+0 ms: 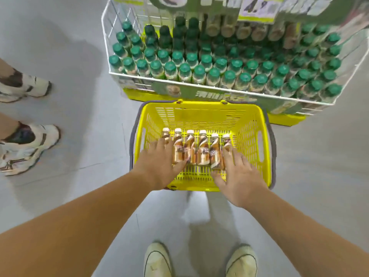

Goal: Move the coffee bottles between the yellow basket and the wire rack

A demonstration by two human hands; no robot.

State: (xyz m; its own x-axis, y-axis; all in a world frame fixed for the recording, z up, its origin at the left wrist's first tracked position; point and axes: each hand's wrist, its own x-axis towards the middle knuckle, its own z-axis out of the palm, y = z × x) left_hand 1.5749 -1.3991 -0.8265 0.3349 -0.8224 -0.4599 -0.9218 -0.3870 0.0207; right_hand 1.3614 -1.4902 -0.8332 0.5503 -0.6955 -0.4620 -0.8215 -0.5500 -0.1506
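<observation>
Grey floor (pixel 79 47), yellow basket (pixel 249 136): blur-labelled coffee bottles (pixel 202 150) under spread fingers (pixel 159 145) of left hand (pixel 157 164) and right hand (pixel 239 176); "4.9" price sign (pixel 257 7).

Forearms bare to left hand (pixel 157 162) and right hand (pixel 239 176). Near side of yellow basket (pixel 199 112): left shoe (pixel 157 260), right shoe (pixel 241 260), pale cream, low, thin dark line round toe.
</observation>
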